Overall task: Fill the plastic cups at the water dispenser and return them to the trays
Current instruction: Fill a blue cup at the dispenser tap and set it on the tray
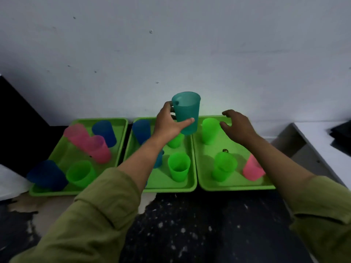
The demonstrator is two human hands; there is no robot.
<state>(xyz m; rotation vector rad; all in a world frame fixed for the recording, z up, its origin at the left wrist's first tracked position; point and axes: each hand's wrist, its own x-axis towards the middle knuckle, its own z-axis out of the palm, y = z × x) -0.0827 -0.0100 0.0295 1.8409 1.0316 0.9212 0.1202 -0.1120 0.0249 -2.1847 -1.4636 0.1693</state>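
Grip on the teal cup (187,111) comes from your left hand (167,125), holding it upright above the middle tray's (171,189) far edge, likely against spilling, while your right hand (239,128) hovers empty, loose-fingered, by the right tray's (237,187) far green cup (209,132).

Translucent plastic teal cup (187,112), speckled counter (199,224)

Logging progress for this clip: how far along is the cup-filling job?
Done: unclear; cups stand on three green trays, but no water level shows. In hand: the left hand grips a teal cup above the middle tray; the right hand, open, hovers by a green cup on the right tray. Left: no dispenser in view, so filling probably lies ahead.
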